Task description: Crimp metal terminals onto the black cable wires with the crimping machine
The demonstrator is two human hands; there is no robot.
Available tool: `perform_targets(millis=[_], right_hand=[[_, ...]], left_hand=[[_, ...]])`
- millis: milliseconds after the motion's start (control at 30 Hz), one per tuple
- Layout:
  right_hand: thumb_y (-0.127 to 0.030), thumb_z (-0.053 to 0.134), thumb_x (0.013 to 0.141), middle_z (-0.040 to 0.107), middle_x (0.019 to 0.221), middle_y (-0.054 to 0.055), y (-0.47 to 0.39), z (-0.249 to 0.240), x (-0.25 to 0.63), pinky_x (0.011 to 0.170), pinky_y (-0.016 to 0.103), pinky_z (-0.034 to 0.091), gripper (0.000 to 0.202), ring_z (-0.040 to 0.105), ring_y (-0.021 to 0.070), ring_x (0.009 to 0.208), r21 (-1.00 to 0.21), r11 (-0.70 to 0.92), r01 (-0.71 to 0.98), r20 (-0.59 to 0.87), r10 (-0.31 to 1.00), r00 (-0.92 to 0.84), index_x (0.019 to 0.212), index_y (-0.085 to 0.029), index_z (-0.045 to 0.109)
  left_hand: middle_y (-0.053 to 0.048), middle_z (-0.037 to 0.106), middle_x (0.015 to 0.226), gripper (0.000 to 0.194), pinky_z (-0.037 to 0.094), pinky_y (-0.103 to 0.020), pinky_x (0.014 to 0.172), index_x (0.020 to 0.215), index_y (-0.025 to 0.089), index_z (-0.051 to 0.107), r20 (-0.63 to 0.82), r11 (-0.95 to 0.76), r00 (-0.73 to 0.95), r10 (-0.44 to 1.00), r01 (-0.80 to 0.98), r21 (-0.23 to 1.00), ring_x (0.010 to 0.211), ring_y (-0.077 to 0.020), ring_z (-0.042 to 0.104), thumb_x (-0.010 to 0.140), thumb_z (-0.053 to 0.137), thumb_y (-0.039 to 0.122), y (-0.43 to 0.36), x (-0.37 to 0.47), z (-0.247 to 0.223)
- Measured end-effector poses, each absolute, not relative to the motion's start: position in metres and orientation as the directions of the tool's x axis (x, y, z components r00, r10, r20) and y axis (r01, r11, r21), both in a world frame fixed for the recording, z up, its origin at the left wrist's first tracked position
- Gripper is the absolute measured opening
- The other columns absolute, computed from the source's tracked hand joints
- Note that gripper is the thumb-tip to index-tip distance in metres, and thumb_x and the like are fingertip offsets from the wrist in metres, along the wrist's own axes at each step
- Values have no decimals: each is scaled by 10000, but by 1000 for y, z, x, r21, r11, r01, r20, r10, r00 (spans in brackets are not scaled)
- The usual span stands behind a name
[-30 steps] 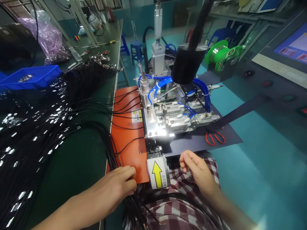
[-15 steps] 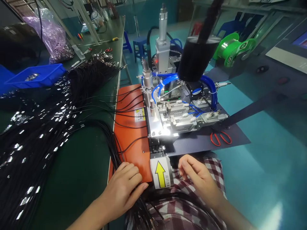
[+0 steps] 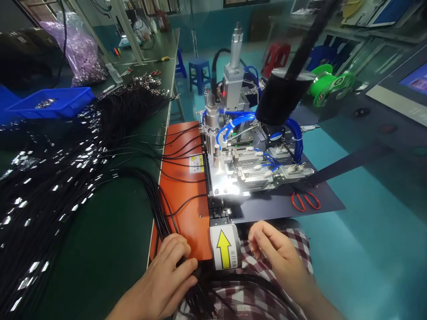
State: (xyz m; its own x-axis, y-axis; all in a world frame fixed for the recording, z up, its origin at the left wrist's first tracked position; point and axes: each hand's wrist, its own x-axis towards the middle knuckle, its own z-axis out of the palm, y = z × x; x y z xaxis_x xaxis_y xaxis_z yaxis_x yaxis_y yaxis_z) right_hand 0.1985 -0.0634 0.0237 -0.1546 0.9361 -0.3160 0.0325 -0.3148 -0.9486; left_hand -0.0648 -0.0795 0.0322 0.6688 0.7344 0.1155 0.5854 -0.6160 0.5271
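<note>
Resting over the near end of the black cable bundle [image 3: 155, 211], your left hand [image 3: 167, 271] is clearly the nearer one. The bundle leads away from it, forward and slightly left: its long axis follows the right edge of the tabletop [image 3: 110, 240] and the left edge of the orange plate [image 3: 196, 235], then bends left across the tabletop into the bigger spread of cables. Past your fingers, the loose cable ends [image 3: 203, 300] come out below and to the right, over your lap. One single lead [image 3: 187, 201] curves over the plate to the left side of the metal machine [image 3: 256, 180]; other leads cross further up.

Left hand pose: back up, wrist coming in from the bottom, fingers bent over the plate's near-left corner, thumb pointing right, a small gap showing between thumb and forefinger. It's on the cables, but the fingertips are hidden, so you can't tell how firmly it has hold, or of how many.

Right hand [image 3: 276, 253]: well apart from the bundle, on the far side of the arrow-marked cover [image 3: 224, 251], above the checked cloth [image 3: 256, 289]. Thumb side up, fingers loosely curled and pointing left toward that cover. Nothing shows in it; the inner side is turned away, so you can't tell if the tips meet.
</note>
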Motion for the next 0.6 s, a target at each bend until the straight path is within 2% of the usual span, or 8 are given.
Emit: perform_targets(millis=[167, 233, 300, 333, 400, 433, 533, 600], right_hand=[[-455, 441, 904, 470, 622, -20, -71, 22, 201, 547, 233, 390, 322, 431, 129, 577, -953, -300, 50, -303, 946, -113, 709, -208, 513], [-457, 439, 905, 464, 629, -19, -74, 19, 198, 540, 231, 387, 327, 425, 128, 582, -948, -316, 41, -319, 939, -127, 702, -208, 503], [-452, 429, 912, 460, 648, -19, -76, 18, 194, 541, 230, 383, 326, 419, 126, 593, -943, -331, 33, -332, 929, -162, 704, -209, 493], [-448, 424, 917, 458, 657, -20, -76, 18, 191, 542, 230, 381, 323, 416, 125, 596, -942, -334, 33, -334, 924, -184, 708, -209, 488], [-439, 415, 925, 456, 669, -22, -76, 21, 187, 547, 232, 376, 315, 410, 123, 600, -946, -322, 40, -322, 918, -233, 717, -210, 478], [-435, 411, 928, 454, 671, -23, -76, 23, 185, 547, 233, 372, 311, 406, 122, 599, -950, -309, 45, -310, 916, -254, 721, -211, 473], [-426, 394, 937, 448, 671, -24, -74, 32, 183, 541, 235, 359, 312, 395, 121, 591, -964, -256, 72, -266, 915, -303, 723, -209, 462], [-420, 391, 939, 456, 671, -23, -73, 35, 185, 541, 235, 355, 314, 400, 120, 591, -972, -219, 89, -235, 922, -307, 721, -207, 462]], left_hand=[[-82, 528, 780, 178, 428, -439, 765, 884, 177, 519, 202, -667, 692, 693, 509, 545, 810, -228, 497, 917, 358, 248, -79, -69, 30], [-57, 511, 711, 197, 434, -387, 710, 801, 184, 520, 213, -634, 646, 733, 537, 557, 751, -203, 505, 909, 354, 191, -77, -71, 32], [-66, 552, 800, 193, 439, -336, 705, 872, 182, 542, 147, -556, 577, 803, 638, 534, 783, -183, 523, 897, 363, 113, -73, -72, 38], [-84, 576, 921, 217, 442, -321, 725, 970, 180, 547, 87, -520, 556, 827, 697, 494, 846, -182, 532, 893, 367, 85, -70, -72, 42], [-110, 536, 1178, 343, 437, -338, 791, 1148, 191, 506, -58, -510, 561, 826, 788, 345, 999, -206, 510, 878, 359, 38, -61, -69, 54], [-104, 532, 1204, 378, 428, -364, 804, 1147, 196, 515, -127, -541, 581, 804, 803, 250, 1018, -225, 499, 857, 358, 11, -56, -67, 60], [-75, 608, 906, 286, 409, -409, 737, 851, 168, 583, -299, -634, 611, 733, 773, 25, 864, -251, 514, 774, 394, -32, -41, -64, 78], [-56, 586, 789, 251, 408, -372, 679, 719, 168, 553, -364, -681, 639, 678, 732, 15, 766, -223, 507, 753, 410, -35, -33, -67, 88]])
